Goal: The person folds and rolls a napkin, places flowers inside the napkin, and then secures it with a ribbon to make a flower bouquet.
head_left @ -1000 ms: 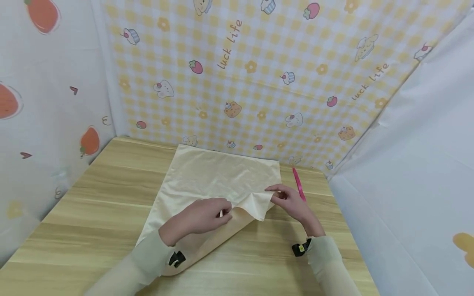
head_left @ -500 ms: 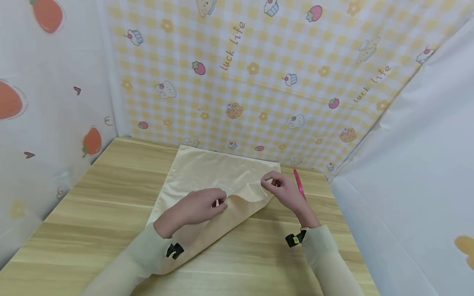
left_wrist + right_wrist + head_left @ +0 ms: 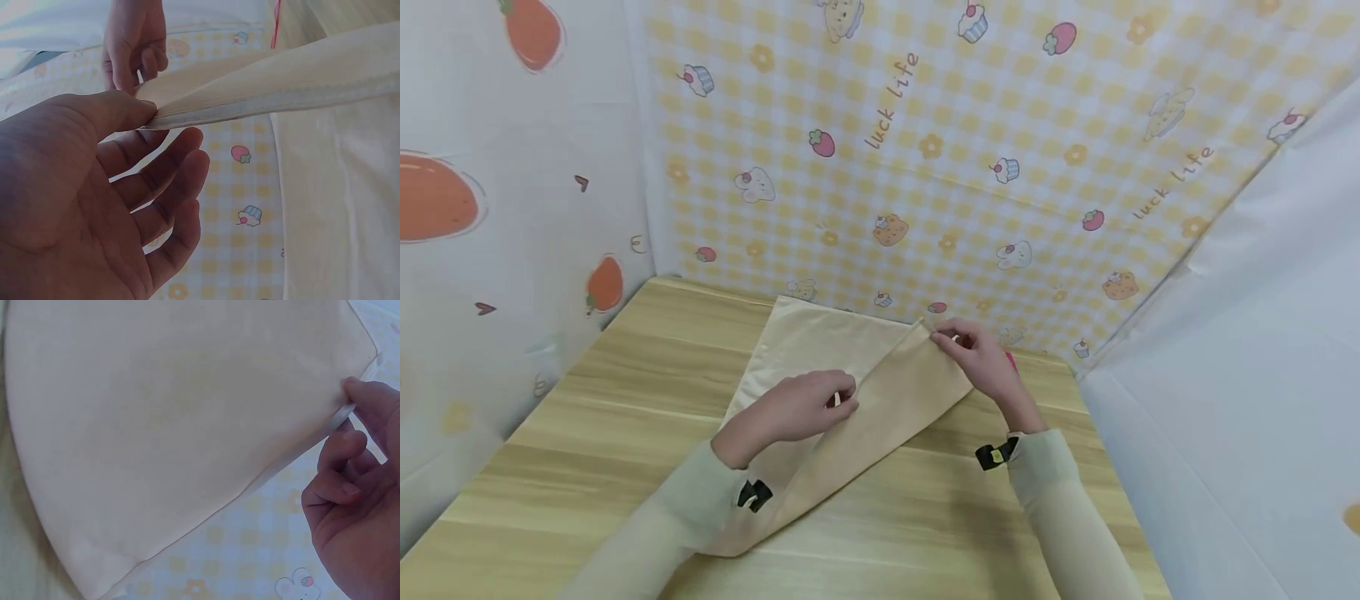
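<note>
A cream cloth [image 3: 887,408] lies over the table's middle, its near right part lifted and folded over diagonally towards the back. My left hand [image 3: 797,406] pinches the cloth's raised edge between thumb and index finger; in the left wrist view, the other fingers of that hand [image 3: 156,200] curve loosely below the hem. Farther right, my right hand [image 3: 985,367] pinches the same edge close to a corner. The right wrist view shows thumb and finger of this hand [image 3: 356,469] on the hem, with the cloth [image 3: 169,425] hanging smoothly from it.
The wood-grain table [image 3: 580,417] meets a yellow checked backdrop [image 3: 947,208] behind the cloth. White sheets [image 3: 1225,400] bound the right side, and a printed sheet [image 3: 512,333] the left. A slim pink object [image 3: 1011,361] shows partly behind the right hand.
My right hand has moved towards the back, carrying the cloth's corner over so the fold lies straighter and larger. The left hand keeps its pinch and has risen slightly. The pink object is now mostly covered.
</note>
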`<state>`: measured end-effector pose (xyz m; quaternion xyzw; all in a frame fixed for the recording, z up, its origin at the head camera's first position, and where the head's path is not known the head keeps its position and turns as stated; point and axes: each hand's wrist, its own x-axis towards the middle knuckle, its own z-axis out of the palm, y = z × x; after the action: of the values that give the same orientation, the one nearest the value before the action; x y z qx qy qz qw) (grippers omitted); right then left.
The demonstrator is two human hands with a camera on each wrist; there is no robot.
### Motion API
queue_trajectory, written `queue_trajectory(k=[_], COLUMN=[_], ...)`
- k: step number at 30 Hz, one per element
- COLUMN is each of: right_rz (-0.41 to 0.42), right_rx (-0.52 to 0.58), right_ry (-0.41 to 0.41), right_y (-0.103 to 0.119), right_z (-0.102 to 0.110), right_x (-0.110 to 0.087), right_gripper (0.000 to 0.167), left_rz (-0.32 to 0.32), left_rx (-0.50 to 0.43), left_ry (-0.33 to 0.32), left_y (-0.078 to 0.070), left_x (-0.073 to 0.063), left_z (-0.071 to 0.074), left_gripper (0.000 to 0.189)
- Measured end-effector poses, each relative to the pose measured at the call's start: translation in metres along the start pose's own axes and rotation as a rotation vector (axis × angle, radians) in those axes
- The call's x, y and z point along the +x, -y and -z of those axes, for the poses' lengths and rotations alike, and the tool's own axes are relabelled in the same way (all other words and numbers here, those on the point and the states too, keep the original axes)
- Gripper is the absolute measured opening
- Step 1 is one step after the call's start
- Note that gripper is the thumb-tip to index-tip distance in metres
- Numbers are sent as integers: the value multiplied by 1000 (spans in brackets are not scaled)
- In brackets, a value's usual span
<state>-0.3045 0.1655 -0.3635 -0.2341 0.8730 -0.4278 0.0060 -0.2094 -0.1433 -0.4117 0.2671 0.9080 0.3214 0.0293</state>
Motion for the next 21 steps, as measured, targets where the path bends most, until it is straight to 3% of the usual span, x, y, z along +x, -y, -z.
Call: queue_trajectory(k=[7, 21], right_rz=[-2, 39], right_rx=[-6, -18], right_ry=[15, 81], right_y=[15, 23], right_z=[-2, -14], right_x=[22, 71], right_gripper=[25, 27], left_rz=[47, 79], left_rx=[-19, -87], left_ry=[-6, 40], left_y=[13, 49], left_x=[-13, -69], left_z=[8, 6], left_gripper=[25, 30])
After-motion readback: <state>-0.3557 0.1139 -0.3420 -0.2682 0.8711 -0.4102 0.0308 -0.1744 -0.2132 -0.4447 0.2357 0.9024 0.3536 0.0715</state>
